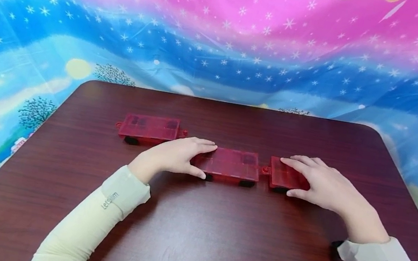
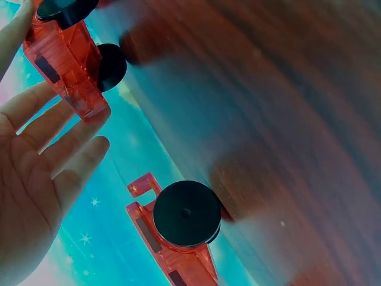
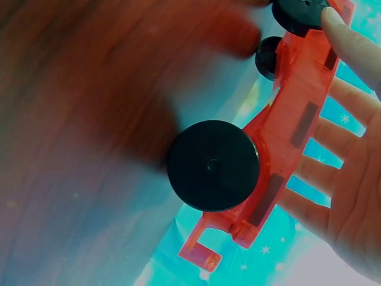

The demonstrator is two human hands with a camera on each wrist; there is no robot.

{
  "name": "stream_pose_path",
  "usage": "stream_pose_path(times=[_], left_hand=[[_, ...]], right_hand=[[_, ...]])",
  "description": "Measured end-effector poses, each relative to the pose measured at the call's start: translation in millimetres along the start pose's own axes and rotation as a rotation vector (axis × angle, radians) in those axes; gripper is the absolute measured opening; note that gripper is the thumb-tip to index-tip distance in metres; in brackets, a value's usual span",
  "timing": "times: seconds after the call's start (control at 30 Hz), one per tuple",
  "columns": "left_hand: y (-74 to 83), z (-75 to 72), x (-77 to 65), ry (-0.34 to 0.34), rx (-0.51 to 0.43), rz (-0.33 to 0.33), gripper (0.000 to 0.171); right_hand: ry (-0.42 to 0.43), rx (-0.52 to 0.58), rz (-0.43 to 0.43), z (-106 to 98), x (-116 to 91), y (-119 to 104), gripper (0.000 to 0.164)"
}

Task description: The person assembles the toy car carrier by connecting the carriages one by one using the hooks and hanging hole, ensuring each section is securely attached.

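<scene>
Three see-through red toy cars with flat tops and black wheels stand on the table. My left hand (image 1: 176, 155) grips the left end of the middle toy car (image 1: 230, 163), thumb on the near side, fingers on the far side. The right toy car (image 1: 286, 174) is held between the thumb and fingers of my right hand (image 1: 329, 186), which hides its right end. A small red hitch (image 1: 265, 170) fills the gap between these two; I cannot tell if it is linked. In the right wrist view a hook (image 3: 202, 256) sticks out beyond a wheel (image 3: 213, 165).
A third toy car (image 1: 149, 128) stands farther back on the left, behind my left hand, with a hitch at each end. Beneath everything is a dark brown wooden table (image 1: 193, 228). A pink and blue patterned cloth (image 1: 223, 37) hangs behind it.
</scene>
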State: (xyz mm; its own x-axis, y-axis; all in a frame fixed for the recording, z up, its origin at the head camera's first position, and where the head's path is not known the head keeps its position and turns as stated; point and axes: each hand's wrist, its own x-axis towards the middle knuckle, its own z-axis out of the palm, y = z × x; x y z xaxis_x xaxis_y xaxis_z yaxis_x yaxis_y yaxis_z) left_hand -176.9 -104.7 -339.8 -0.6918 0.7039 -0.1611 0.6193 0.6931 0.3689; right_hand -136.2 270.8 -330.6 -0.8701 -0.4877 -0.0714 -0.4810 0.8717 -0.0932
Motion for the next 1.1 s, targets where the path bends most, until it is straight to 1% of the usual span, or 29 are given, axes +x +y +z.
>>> stream_pose_path(times=[0.17, 0.33, 0.5, 0.7, 0.87, 1.0, 1.1], left_hand=[[-1.9, -2.6, -3.3, -0.006, 0.009, -0.006, 0.083], [-6.2, -7.5, -11.9, 0.006, 0.004, -0.029, 0.082], [-14.9, -11.7, -25.1, 0.051, 0.016, -0.035, 0.080], [-26.6, -23.1, -46.6, 0.121, 0.019, -0.044, 0.077], [-39.9, -34.5, -63.5, 0.172, 0.027, -0.091, 0.078], [-57.1, -40.2, -74.1, 0.208, 0.037, -0.147, 0.077], [-71.9, -42.8, -82.3, 0.221, 0.039, -0.192, 0.077]], right_hand=[[0.017, 0.034, -0.019, -4.3, 0.3, -2.0, 0.080], [0.037, 0.068, -0.049, -9.3, 5.1, -6.8, 0.078], [0.055, 0.098, -0.088, -9.2, 14.0, -14.3, 0.075], [0.034, 0.134, -0.098, -10.1, 25.6, -27.5, 0.076], [0.021, 0.160, -0.106, -9.0, 39.1, -38.7, 0.078], [0.005, 0.156, -0.124, -6.8, 50.5, -48.2, 0.080], [-0.018, 0.153, -0.138, -5.9, 57.7, -55.9, 0.081]])
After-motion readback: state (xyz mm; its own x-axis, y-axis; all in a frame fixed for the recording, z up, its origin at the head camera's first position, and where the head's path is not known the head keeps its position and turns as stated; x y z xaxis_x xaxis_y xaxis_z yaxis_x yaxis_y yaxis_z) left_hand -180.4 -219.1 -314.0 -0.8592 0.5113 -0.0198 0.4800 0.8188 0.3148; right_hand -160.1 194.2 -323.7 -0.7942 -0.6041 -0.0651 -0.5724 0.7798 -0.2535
